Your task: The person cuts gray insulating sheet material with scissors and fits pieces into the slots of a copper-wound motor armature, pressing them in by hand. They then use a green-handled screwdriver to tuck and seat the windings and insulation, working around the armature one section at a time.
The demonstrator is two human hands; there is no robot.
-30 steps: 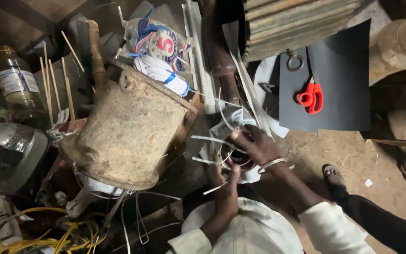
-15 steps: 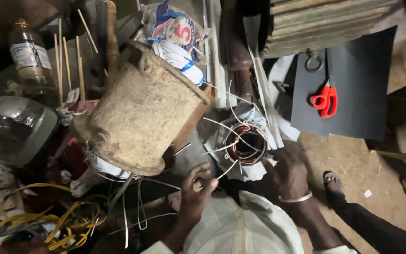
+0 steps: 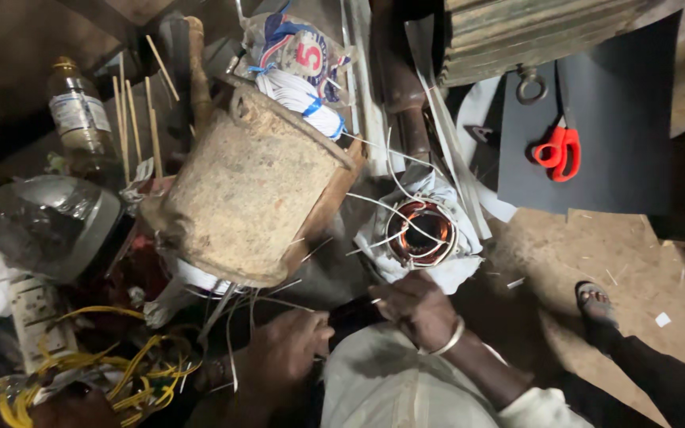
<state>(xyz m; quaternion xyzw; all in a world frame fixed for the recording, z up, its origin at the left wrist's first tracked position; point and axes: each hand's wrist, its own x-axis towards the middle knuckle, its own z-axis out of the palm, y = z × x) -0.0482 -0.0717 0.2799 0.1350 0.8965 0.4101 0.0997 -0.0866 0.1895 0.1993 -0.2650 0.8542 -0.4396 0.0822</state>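
Head camera looks straight down on a cluttered repair spot, and the handiest landmark is the small motor stator [image 3: 420, 232], a ring of copper windings sitting in a nest of white cloth or paper with pale insulation strips and wire ends fanning out of its bore. Just below the stator the right hand [image 3: 418, 309], a metal bangle at the wrist, is curled half closed with its fingertips on a thin white strip or wire; whether it truly pinches that strip I cannot tell. Below and to the left of the stator the left hand [image 3: 287, 353] is loosely curled among loose wires, and nothing clearly sits in its grip. The stator seems propped with its bore facing up so the slots can be reached from above. Left of the stator, touching or nearly touching its wrapping, a large rusty drum-shaped housing [image 3: 251, 186] lies tilted on its side. Above the stator a bundle of white cord in a printed bag [image 3: 299, 59] rests on the heap, and up to the right red-handled scissors [image 3: 558, 152] lie on a dark sheet [image 3: 620, 135], probably insulation stock kept near for cutting. Far left of the stator stand a plastic bottle [image 3: 79, 119] and thin wooden sticks [image 3: 132, 119], with yellow wires [image 3: 132, 372] tangled lower down.
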